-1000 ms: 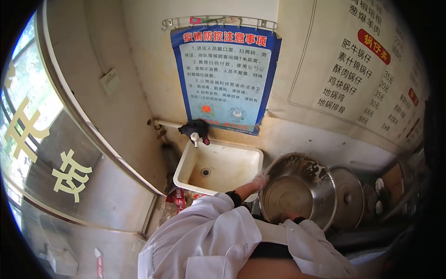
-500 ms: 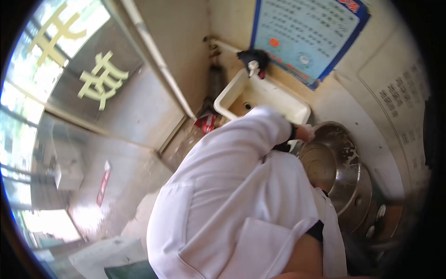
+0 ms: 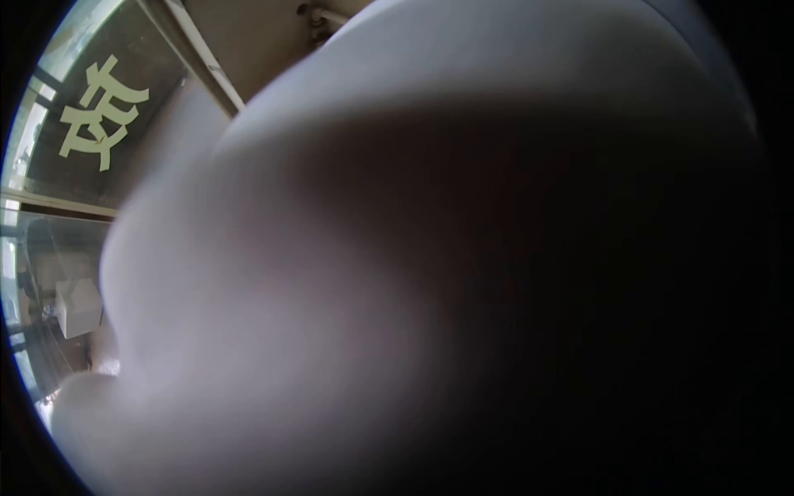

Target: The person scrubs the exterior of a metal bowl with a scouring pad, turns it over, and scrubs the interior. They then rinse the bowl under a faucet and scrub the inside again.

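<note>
Pale, blurred cloth (image 3: 273, 331), which looks like a white garment, covers most of the head view from very close. Its right side falls into deep shadow. Neither my left hand nor my right hand shows, and whatever they hold or touch is hidden behind the cloth.
At the left is a glass pane with a yellow character (image 3: 103, 113) on it. Below it stands a white box (image 3: 79, 307) behind glass. A pale frame edge (image 3: 203, 54) runs along the upper left, and a pipe fitting (image 3: 317, 18) shows at the top.
The white cloth has come up close to the camera. It now hides the sink, the metal basins, the poster and the hand that showed at the basin's edge.
</note>
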The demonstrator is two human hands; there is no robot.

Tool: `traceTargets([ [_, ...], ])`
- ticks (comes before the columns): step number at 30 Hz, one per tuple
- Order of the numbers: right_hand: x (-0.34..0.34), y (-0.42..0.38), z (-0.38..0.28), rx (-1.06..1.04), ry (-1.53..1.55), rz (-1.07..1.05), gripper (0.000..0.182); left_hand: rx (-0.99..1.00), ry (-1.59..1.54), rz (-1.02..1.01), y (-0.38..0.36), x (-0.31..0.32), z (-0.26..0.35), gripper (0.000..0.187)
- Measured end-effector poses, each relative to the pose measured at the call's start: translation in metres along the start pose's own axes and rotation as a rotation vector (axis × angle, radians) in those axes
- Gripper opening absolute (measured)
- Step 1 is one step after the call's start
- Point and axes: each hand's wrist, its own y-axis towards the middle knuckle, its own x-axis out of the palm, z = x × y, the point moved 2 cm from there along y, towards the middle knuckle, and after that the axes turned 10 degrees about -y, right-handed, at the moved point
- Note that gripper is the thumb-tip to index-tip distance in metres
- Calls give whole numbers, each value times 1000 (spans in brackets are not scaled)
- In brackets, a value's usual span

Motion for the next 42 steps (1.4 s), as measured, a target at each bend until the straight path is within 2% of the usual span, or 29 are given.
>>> traceTargets([
  [2,5,8,-7,-40,8,-11,26,-53,-36,-4,-21,6,-18,25],
  [3,-1,1,3,-30,27,12,26,29,-29,-23,-1,-6,22,26],
  [5,1,0,-5,-80,27,10,26,47,-85,-19,-22,-11,25,28],
  [8,2,-20,12,-87,46,38,27,285,-137,3,43,-33,102,31],
  [9,-6,4,-14,-154,64,48,27,257,-56,7,43,-58,91,32],
  [10,-22,-7,-19,-58,118,-9,26,251,-11,13,50,-73,103,33],
  [11,28,32,36,-34,-62,-16,26,195,-1,20,43,-81,87,34],
  [12,8,21,37,-81,8,33,26,116,9,24,34,-86,72,35],
  [15,-13,11,47,-12,-19,73,26,-146,-48,79,-7,-85,39,39],
  [18,-20,1,35,44,-59,85,25,-369,-131,212,-48,-74,37,43],
  [19,-21,0,36,60,-63,86,25,-421,-165,257,-49,-68,40,44],
  [21,-27,0,39,86,-78,85,25,-449,-238,339,-45,-56,44,32],
  [22,-30,2,40,91,-93,84,25,-575,-257,457,-9,-22,30,28],
  [23,-34,2,43,99,-99,85,25,-633,-242,599,14,3,23,42],
  [24,-38,5,44,104,-108,84,25,-650,-241,616,3,-10,26,42],
  [26,-42,4,44,116,-122,83,25,-671,-474,451,-49,-42,51,40],
  [27,-42,5,44,116,-133,82,25,-674,-469,460,-64,-50,50,40],
  [29,-43,6,44,118,-136,78,25,-549,-388,116,-76,-56,53,48],
  [30,-44,6,45,119,-135,82,25,-542,-386,118,-74,-62,50,48],
  [31,-45,4,48,123,-136,83,25,-172,243,-173,-71,-64,54,48],
  [33,-45,5,43,110,-140,83,25,232,871,-448,-71,-53,53,48],
  [35,-47,2,48,118,-133,91,25,208,808,-190,-65,-44,46,44],
  [36,-47,2,48,119,-137,96,25,214,814,-187,-64,-43,46,44],
  [37,-47,1,48,119,-136,95,25,-98,152,-5,-64,-44,43,40],
  [39,-49,-1,48,115,-140,97,24,-388,-519,164,-65,-40,41,36],
  [41,-51,-4,49,109,-139,100,24,-94,-9,-46,-66,-50,46,39],
  [42,-52,-5,50,106,-135,104,24,-80,-2,-50,-68,-57,48,39],
])
